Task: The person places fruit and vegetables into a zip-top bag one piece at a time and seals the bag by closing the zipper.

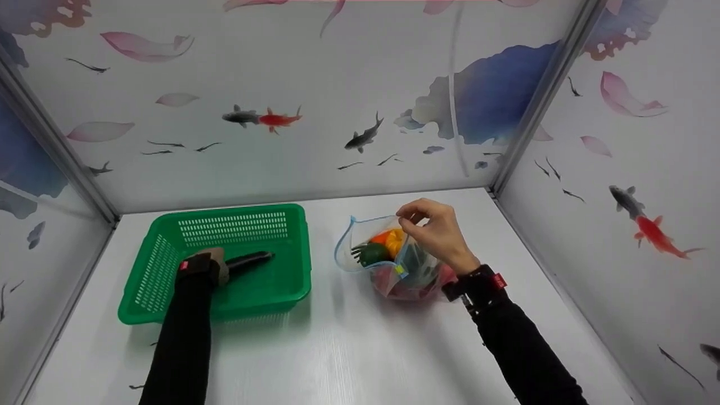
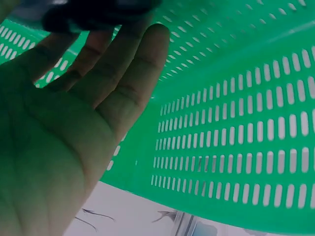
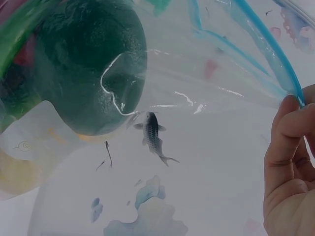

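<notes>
My left hand (image 1: 211,260) is inside a green plastic basket (image 1: 306,264), holding a long dark eggplant (image 1: 250,261) near one end. In the left wrist view the fingers (image 2: 130,88) reach up to the dark eggplant (image 2: 108,12), which hides some fingertips; the thumb is mostly out of sight. With thumb and fingers my right hand (image 1: 439,233) pinches the blue-edged rim of a clear zip bag (image 1: 343,247). The bag's mouth gapes toward the basket. Inside it are a dark green item (image 1: 372,254), a yellow-orange one (image 1: 395,242) and other colourful produce, partly hidden by the film.
Both the basket and the bag stand on a white table (image 1: 337,349), the basket at left and the bag at right. Printed panels with fish and petals enclose the back (image 1: 315,73) and both sides, joined by metal corner posts (image 1: 540,107).
</notes>
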The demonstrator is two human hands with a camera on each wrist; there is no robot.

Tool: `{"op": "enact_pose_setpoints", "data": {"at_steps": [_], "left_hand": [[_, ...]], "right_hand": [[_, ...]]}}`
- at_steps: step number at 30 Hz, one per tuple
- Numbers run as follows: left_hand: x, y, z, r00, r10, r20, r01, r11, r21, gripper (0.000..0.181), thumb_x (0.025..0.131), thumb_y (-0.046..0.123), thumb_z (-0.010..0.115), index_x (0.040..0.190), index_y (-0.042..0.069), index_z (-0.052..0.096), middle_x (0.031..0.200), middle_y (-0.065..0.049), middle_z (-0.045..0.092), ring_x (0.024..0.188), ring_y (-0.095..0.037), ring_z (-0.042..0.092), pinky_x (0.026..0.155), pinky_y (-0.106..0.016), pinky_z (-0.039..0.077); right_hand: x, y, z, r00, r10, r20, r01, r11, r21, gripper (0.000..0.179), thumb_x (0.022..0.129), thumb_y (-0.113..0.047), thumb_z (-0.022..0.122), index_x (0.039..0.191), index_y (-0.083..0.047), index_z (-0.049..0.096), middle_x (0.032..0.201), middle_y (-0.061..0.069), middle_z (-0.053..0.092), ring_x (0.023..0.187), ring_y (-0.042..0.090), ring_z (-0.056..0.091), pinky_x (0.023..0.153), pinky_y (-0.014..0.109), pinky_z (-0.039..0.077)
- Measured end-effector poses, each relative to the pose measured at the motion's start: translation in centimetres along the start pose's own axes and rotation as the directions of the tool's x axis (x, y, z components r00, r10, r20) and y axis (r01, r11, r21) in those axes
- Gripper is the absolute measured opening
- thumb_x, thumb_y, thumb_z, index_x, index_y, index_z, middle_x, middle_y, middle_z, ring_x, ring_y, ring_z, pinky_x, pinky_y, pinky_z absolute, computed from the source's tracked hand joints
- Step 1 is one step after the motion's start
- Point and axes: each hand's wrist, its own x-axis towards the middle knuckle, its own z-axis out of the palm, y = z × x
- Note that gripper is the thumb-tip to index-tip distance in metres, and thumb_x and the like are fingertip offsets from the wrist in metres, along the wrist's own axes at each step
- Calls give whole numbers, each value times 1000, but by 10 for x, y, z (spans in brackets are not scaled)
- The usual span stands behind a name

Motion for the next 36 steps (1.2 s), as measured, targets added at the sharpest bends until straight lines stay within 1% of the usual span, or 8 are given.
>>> {"op": "enact_pose_setpoints", "data": {"at_steps": [2, 4, 6, 9, 13, 19, 26, 36], "left_hand": [[8, -2, -2, 999, 31, 5, -31, 999, -21, 18, 89, 0, 52, 73, 5, 47, 69, -6, 43, 61, -20, 42, 54, -30, 35], [16, -7, -5, 998, 67, 8, -66, 997, -48, 4, 90, 1, 56, 90, -3, 56, 83, -17, 56, 72, -28, 54, 61, -35, 46], [23, -12, -6, 995, 102, 18, -101, 993, -54, 29, 89, 4, 64, 113, -10, 55, 106, -29, 58, 92, -40, 58, 74, -43, 52], [32, -19, -6, 986, 165, 23, -163, 985, -56, 57, 86, 7, 72, 133, -10, 45, 132, -35, 48, 115, -50, 51, 88, -53, 49], [37, -20, -4, 973, 229, -17, -230, 966, -118, 58, 86, 6, 72, 137, -2, 43, 139, -34, 41, 121, -52, 45, 91, -55, 46], [30, 0, -7, 924, 360, -127, -379, 905, -195, 56, 89, 8, 70, 138, 6, 44, 130, -30, 51, 113, -45, 52, 87, -49, 44], [20, 32, -13, 861, 468, -198, -505, 828, -243, 57, 89, 9, 69, 140, 9, 44, 136, -28, 50, 120, -42, 52, 95, -50, 45], [14, 68, -16, 835, 500, -230, -547, 801, -245, 55, 86, 15, 75, 134, 18, 48, 129, -21, 58, 115, -35, 58, 93, -48, 48]], "right_hand": [[1, 8, 2, 1000, -2, -10, 2, 1000, -4, 13, 83, 7, 70, 95, 3, 73, 91, 17, 71, 73, 28, 62, 71, 25, 53], [2, 13, 3, 1000, -9, -13, 9, 1000, -2, 14, 83, 5, 72, 95, 0, 74, 91, 14, 72, 73, 26, 63, 70, 18, 50], [2, 16, 3, 1000, -13, -10, 14, 1000, 3, 14, 83, 2, 73, 96, -4, 75, 90, 10, 73, 73, 23, 63, 69, 15, 49], [1, 18, 2, 1000, -6, -1, 6, 1000, 5, 15, 84, -1, 73, 97, -8, 75, 91, 6, 73, 73, 18, 63, 70, 15, 50], [2, 16, 1, 1000, 5, 9, -5, 1000, -8, 14, 85, -3, 72, 98, -8, 75, 92, 4, 73, 74, 15, 62, 71, 17, 51], [5, 13, 1, 999, 26, 24, -26, 1000, -15, 13, 85, -4, 73, 98, -7, 75, 92, 5, 73, 75, 15, 62, 72, 19, 51], [6, 10, 3, 999, 23, 45, -24, 1000, 9, 13, 86, -4, 73, 98, -5, 75, 92, 9, 72, 75, 22, 63, 71, 18, 50], [8, 12, 0, 996, 40, 79, -39, 999, -13, 11, 87, -6, 71, 97, -9, 75, 87, 4, 71, 72, 15, 61, 69, 23, 52]]}}
